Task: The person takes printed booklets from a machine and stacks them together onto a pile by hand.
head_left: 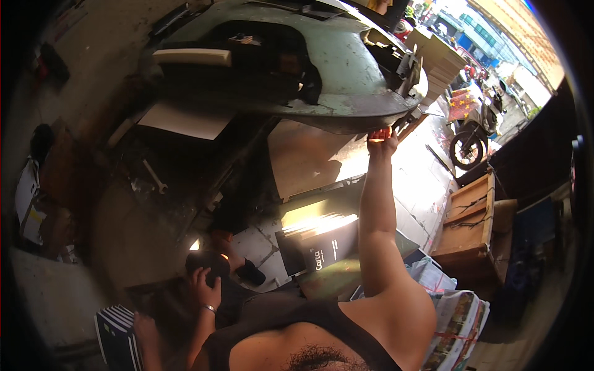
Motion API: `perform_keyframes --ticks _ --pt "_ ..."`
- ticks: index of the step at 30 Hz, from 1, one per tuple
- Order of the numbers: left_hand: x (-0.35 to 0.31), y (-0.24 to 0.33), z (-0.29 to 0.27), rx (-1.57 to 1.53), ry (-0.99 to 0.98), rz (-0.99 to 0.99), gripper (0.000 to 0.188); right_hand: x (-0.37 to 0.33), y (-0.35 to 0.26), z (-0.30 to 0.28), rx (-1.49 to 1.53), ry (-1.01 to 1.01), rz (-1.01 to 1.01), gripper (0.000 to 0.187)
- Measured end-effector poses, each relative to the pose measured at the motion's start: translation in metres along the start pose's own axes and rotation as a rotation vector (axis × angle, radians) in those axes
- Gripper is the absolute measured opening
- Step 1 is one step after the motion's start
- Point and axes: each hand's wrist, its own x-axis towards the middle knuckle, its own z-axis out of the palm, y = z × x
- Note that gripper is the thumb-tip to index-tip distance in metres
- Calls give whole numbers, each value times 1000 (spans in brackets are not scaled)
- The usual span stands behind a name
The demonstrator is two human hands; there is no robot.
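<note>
My right arm reaches forward to the near right rim of a worn green metal machine table [352, 68]. My right hand [383, 142] is closed at the rim's underside, its fingers curled and lit red by sunlight. Close to my body, my left hand [204, 287], with a bracelet at the wrist, lies with fingers extended on a dark rounded thing [207, 263] that I cannot make out. A pale, blurred block [192, 57] shows at the table's dark left part. At the lower left, blurred bare skin [146, 337], whose I cannot tell, is beside a stack of dark notebooks [117, 337].
A dark-covered book [322, 250] lies below the table near my right arm. A spanner [154, 176] is at the left. Paper stacks [439, 62] rise behind the table. A wooden crate [467, 216], wrapped bundles [458, 321] and a parked motorcycle [467, 148] are on the right.
</note>
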Motion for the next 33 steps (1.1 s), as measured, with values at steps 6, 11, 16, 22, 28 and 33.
perform_keyframes --ticks 6,11,16,22,28,33 --pt "-5 -15 13 -94 107 31 42 -72 85 -81 -374 -356 191 37" --pt "-10 -14 9 -64 130 85 41 -136 161 -73 -1134 -992 -334 30" --pt "-13 -17 8 -122 124 62 41 -166 224 -12 -1105 -1138 -140 42" --pt "-13 -33 19 -141 129 123 49 -200 248 65 -278 -1209 314 57" --pt "-7 -37 26 -169 150 158 48 -213 244 90 -273 -1290 195 55" --pt "-4 -38 17 -177 181 205 47 -198 233 77 -286 -1327 196 59"
